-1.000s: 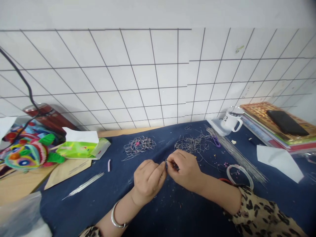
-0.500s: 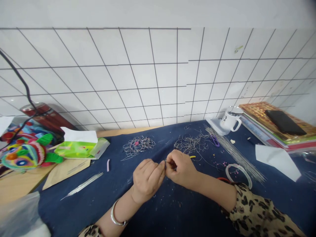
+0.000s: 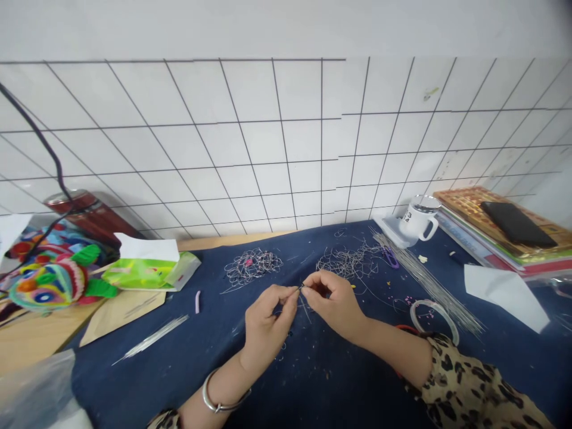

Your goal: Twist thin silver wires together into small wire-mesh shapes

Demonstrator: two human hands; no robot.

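Observation:
My left hand (image 3: 267, 326), with a silver bangle at its wrist, pinches a thin wire (image 3: 305, 308) between thumb and index finger. Opposite it, the fingertips of my right hand (image 3: 337, 307) are closed on the same small piece, almost touching the left ones. Fine wire ends hang below the pinch; a tiny dark part sits between the fingertips, too small to make out. Behind the right hand lies a loose tangle of wire (image 3: 346, 261). Another wire tangle (image 3: 253, 266) with a pink bit in it is beyond the left hand.
At right lie a long wire bundle (image 3: 431, 283), a clear ring-shaped coil (image 3: 440, 310), pink beads and a purple clip (image 3: 390, 257). A white mug (image 3: 417, 219) stands behind. At left are a short wire bundle (image 3: 154, 338), a green tissue pack (image 3: 143, 271) and a colourful toy (image 3: 49, 280).
My left hand has turned and its fingers have opened out from a curl into a thumb-and-finger pinch. Wire ends now show below the fingertips. The right hand stays pinched, with its fingers slightly shifted.

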